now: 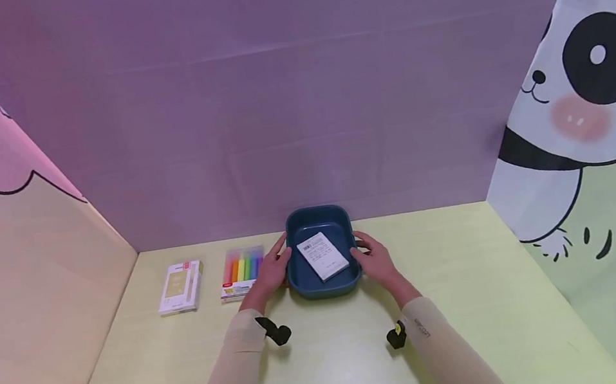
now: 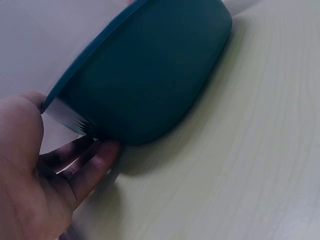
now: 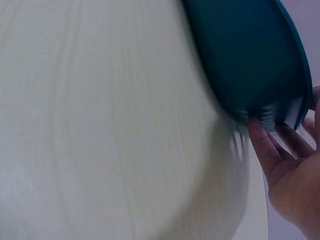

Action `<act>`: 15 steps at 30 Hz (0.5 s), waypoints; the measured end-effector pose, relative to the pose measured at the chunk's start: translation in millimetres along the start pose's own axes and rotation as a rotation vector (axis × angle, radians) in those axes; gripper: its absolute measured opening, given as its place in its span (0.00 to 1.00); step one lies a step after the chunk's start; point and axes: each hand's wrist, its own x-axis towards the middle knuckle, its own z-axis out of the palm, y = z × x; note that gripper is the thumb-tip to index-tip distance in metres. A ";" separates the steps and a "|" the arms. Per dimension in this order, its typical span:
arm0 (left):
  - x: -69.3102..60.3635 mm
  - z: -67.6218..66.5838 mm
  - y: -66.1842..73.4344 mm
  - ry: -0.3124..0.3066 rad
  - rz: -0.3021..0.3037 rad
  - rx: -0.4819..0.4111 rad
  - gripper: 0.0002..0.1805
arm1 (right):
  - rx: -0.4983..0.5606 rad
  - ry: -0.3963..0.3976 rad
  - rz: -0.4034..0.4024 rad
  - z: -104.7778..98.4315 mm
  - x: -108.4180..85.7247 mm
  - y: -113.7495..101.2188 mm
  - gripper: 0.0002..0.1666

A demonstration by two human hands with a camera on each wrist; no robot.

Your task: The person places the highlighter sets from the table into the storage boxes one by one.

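Note:
A dark blue-green plastic bin [image 1: 326, 289] with rounded corners is at the back middle of the table. Inside it lies a white flat box [image 1: 323, 256] with printed text and a barcode. My left hand [image 1: 273, 272] grips the bin's left side, thumb at the rim and fingers against the lower wall in the left wrist view. On the opposite side my right hand [image 1: 375, 261] holds the bin the same way, fingertips at its lower edge in the right wrist view. Whether the bin's base touches the table, I cannot tell.
Left of the bin is a clear pack of coloured markers [image 1: 239, 272], partly behind my left hand. Farther left lies a white box with a gold panel [image 1: 179, 288]. A purple back wall [image 1: 299, 122] and printed side walls enclose the pale wooden table [image 1: 331, 370].

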 end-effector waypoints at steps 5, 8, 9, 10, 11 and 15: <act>-0.7 1.6 0.5 -0.009 -0.006 -0.002 0.28 | 0.044 -0.040 0.027 -4.8 -0.7 -2.0 0.26; -0.7 0.9 0.8 -0.018 -0.009 -0.022 0.28 | 0.077 -0.072 0.050 -7.2 0.8 -4.2 0.28; -0.6 0.6 0.9 -0.022 -0.009 -0.030 0.28 | 0.080 -0.080 0.054 -7.6 1.9 -4.1 0.28; -0.8 0.3 1.3 -0.025 -0.009 -0.035 0.28 | 0.077 -0.085 0.056 -7.9 3.0 -3.6 0.29; -0.7 0.2 1.4 -0.028 -0.010 -0.037 0.28 | 0.075 -0.087 0.059 -8.0 4.0 -3.8 0.29; -1.2 -0.2 -0.6 -0.031 -0.008 -0.021 0.28 | 0.059 -0.094 0.067 -6.7 5.3 -3.2 0.29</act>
